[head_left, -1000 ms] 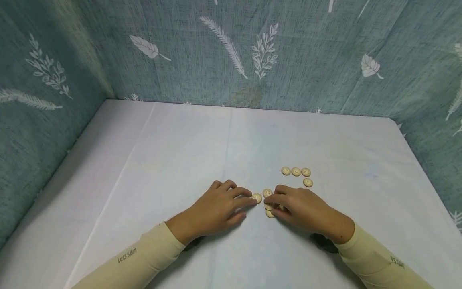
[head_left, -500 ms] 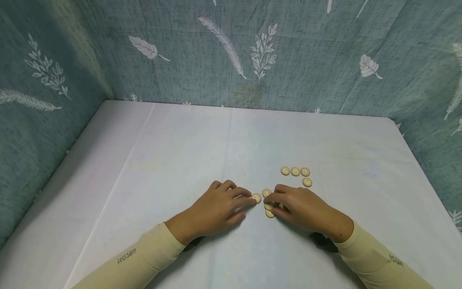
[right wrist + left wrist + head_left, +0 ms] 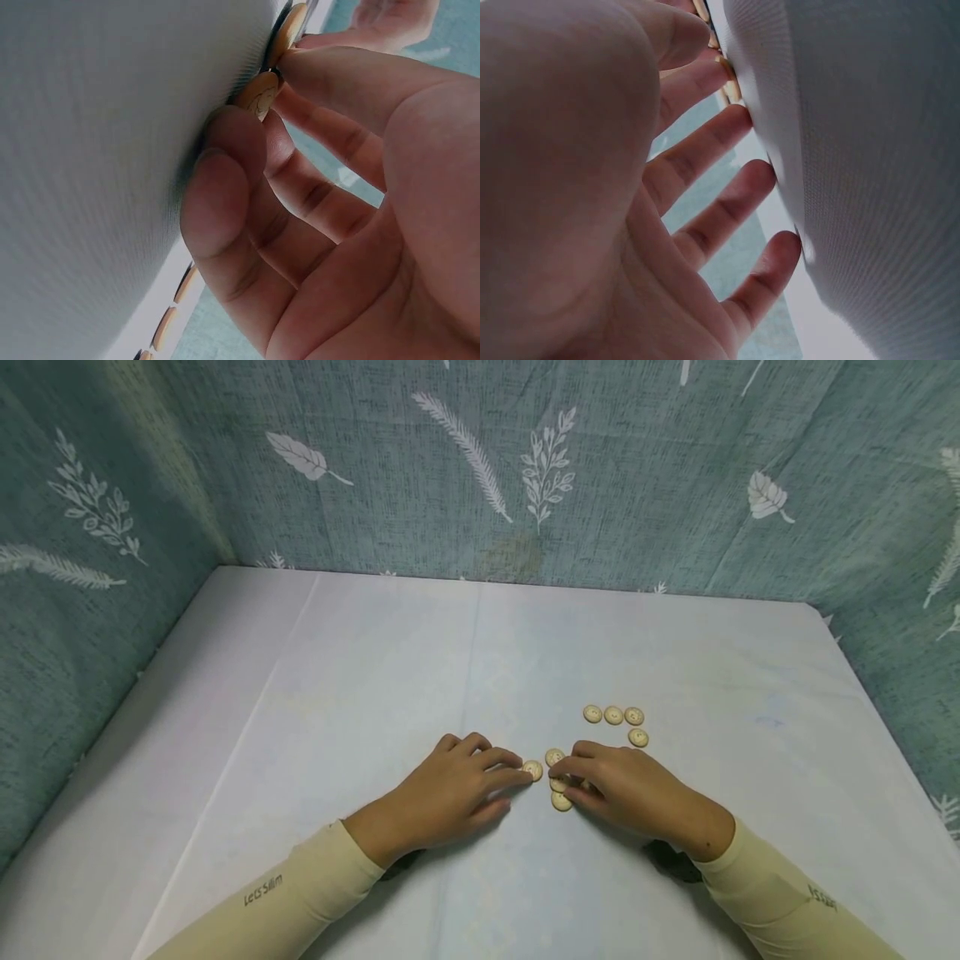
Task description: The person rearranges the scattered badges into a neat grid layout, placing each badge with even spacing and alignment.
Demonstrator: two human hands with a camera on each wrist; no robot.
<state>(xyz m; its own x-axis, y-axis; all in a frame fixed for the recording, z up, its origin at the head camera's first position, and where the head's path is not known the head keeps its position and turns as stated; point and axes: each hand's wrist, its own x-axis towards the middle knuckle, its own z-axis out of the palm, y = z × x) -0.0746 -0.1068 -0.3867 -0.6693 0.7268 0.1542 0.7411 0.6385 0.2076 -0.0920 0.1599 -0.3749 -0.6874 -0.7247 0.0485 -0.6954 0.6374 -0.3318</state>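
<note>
In the head view, my left hand (image 3: pixel 465 793) rests on the white cloth with its fingers spread. Its index fingertip touches a round wooden button (image 3: pixel 532 770). Just right of that, my right hand (image 3: pixel 622 789) bends its fingers and thumb around a small cluster of buttons (image 3: pixel 561 800). One of them, a button (image 3: pixel 555 757), shows past the index finger, and the palm hides part of the group. In the right wrist view a button (image 3: pixel 259 94) sits between the thumb and the curled fingers, with another button (image 3: pixel 287 34) beyond the thumb tip.
Behind the right hand, three buttons (image 3: pixel 613 715) lie in a row, with a single button (image 3: pixel 638 737) below the row's right end. White cloth (image 3: pixel 375 677) covers the table. Green leaf-print fabric (image 3: pixel 420 485) stands around its back and sides.
My right hand and the buttons under it have shifted very slightly away from me. The left hand and the back row of buttons stay put.
</note>
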